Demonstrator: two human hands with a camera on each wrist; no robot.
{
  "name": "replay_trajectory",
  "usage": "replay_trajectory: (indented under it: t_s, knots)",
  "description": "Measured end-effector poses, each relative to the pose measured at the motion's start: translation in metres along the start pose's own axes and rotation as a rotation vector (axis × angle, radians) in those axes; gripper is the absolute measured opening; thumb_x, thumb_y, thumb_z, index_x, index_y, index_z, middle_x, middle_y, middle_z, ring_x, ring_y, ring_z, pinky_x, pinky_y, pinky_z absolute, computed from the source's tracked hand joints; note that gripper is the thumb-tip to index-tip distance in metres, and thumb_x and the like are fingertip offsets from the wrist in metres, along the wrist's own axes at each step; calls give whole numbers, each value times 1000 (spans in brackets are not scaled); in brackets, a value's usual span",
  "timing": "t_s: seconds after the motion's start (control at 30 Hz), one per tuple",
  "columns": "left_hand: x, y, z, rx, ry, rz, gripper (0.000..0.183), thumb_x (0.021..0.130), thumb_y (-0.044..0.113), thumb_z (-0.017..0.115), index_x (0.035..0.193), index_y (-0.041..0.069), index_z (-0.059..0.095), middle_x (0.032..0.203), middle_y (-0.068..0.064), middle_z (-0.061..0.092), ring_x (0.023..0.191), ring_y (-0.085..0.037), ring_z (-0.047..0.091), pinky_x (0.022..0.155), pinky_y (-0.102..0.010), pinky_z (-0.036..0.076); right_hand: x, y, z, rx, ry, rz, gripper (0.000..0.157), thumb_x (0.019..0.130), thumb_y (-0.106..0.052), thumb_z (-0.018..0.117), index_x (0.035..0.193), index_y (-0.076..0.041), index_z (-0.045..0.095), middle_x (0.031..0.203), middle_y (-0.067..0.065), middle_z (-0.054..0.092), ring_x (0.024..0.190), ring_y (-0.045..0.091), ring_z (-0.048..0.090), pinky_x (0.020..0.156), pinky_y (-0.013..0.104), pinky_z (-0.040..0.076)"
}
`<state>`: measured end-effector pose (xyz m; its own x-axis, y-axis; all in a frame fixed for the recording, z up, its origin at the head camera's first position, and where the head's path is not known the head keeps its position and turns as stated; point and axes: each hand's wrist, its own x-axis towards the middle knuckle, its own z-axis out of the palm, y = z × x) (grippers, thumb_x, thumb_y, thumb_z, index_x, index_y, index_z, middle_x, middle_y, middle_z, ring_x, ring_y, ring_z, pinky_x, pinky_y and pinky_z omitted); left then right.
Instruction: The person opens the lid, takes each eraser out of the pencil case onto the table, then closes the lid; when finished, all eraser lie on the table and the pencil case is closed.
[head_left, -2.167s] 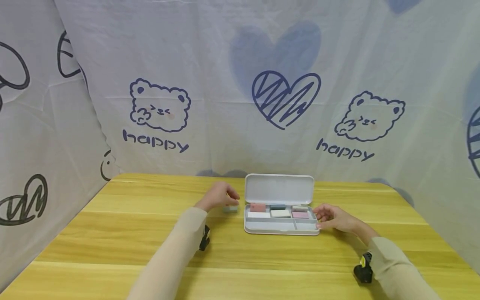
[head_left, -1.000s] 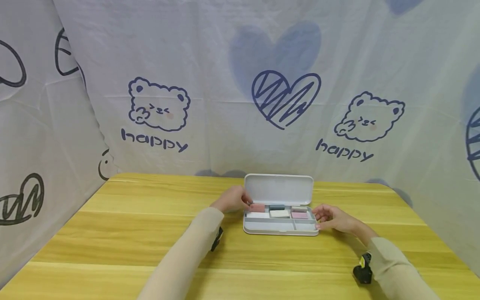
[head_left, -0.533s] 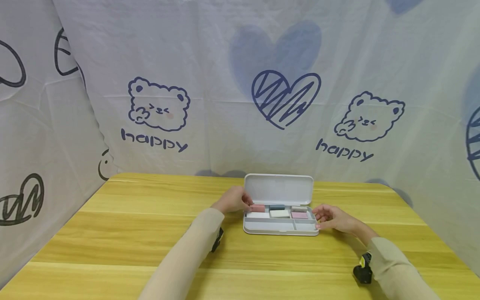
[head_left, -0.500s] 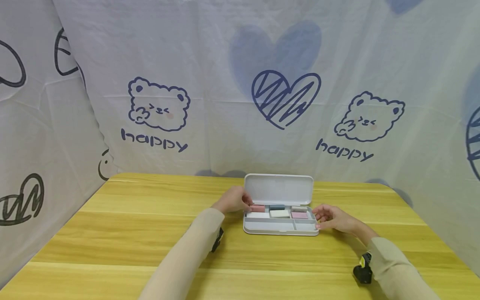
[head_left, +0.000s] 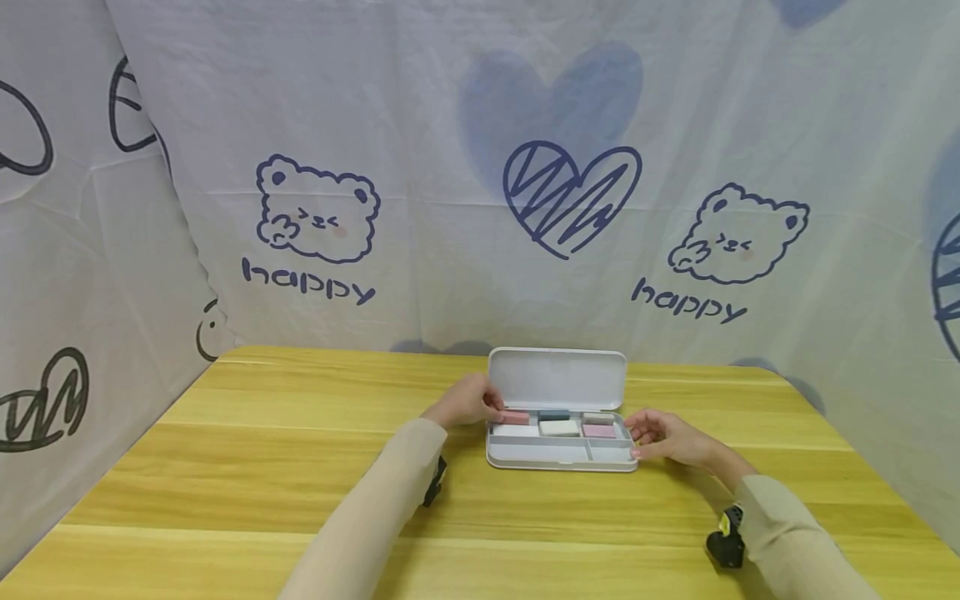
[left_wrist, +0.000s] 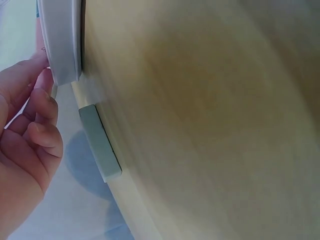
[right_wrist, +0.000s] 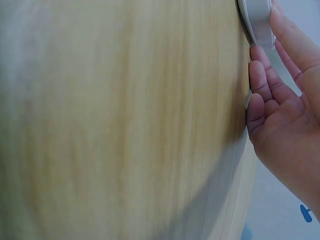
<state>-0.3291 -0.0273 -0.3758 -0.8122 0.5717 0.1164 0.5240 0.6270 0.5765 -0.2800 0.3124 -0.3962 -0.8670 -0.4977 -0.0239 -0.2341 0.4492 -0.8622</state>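
An open white pencil case (head_left: 536,452) lies on the table with its lid raised. Erasers sit in its back compartments: a red eraser (head_left: 515,418), a dark blue-grey eraser (head_left: 554,414), a cream eraser (head_left: 558,428), a pink eraser (head_left: 599,431) and pale ones. My left hand (head_left: 471,400) pinches the red eraser's left end at the case's back left. At the case's right end, my right hand (head_left: 669,435) grips the edge between thumb and fingers; its thumb (right_wrist: 292,37) lies along the case end. Beyond the left hand, a pale green eraser (left_wrist: 100,144) rests on the table.
The wooden table (head_left: 487,533) carries the case near its back edge. A white printed cloth (head_left: 450,250) hangs behind it. The case's front compartments show bare floors. A black wrist camera (head_left: 726,537) is strapped at the right sleeve.
My left hand has moved right, from beside the pale green eraser to the red eraser. The red eraser now sits slightly lower and flatter. My right hand has stayed at the case.
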Motion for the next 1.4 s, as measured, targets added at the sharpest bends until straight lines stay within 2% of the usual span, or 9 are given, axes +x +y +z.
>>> replay_trajectory:
  t_s: [0.2,0.4,0.47,0.73,1.0,1.2,1.4]
  knots:
    - [0,-3,1,-35,0,-3,9,77,12,70,73,5,65,64,2,57,57,-10,44,51,-19,38,0,1,1,-18,6,2,45,80,-8,66,111,15,43,94,12,52,82,19,47,72,23,42]
    - [-1,-4,0,-71,55,-6,8,79,8,67,74,2,64,68,-1,58,63,-11,49,58,-21,41,0,1,1,-31,7,9,46,80,-10,67,112,15,43,94,11,52,83,21,47,73,23,42]
    - [-2,-4,-1,-114,69,-11,7,80,6,66,76,1,63,69,-2,59,64,-12,51,58,-21,43,-1,1,1,-24,7,14,46,80,-9,66,112,15,43,94,11,52,83,21,47,73,22,42]
    - [-4,-3,-2,-406,117,-51,8,81,0,62,84,-7,61,71,-9,61,62,-19,59,60,-33,51,-1,0,1,-6,0,-7,45,80,-6,66,111,17,42,94,13,52,83,22,46,72,22,42]
    - [-7,-2,-7,-492,148,-3,6,82,-3,60,85,-8,60,71,-17,62,62,-26,61,61,-39,51,-1,0,1,-19,4,-6,46,80,-7,66,112,16,42,94,13,52,84,22,46,72,22,42]
    - [-8,-7,-9,-550,135,47,8,83,-3,58,87,-10,59,76,-19,63,63,-23,61,62,-40,51,-1,-1,0,10,-3,-14,50,79,-4,66,115,18,39,96,16,53,82,20,48,72,22,42]
    - [-11,-13,-11,-604,150,54,11,84,-3,57,90,-12,60,79,-17,63,64,-17,60,65,-43,50,-1,-2,2,-7,12,-12,52,79,-6,67,116,18,39,95,16,54,83,22,48,71,22,43]
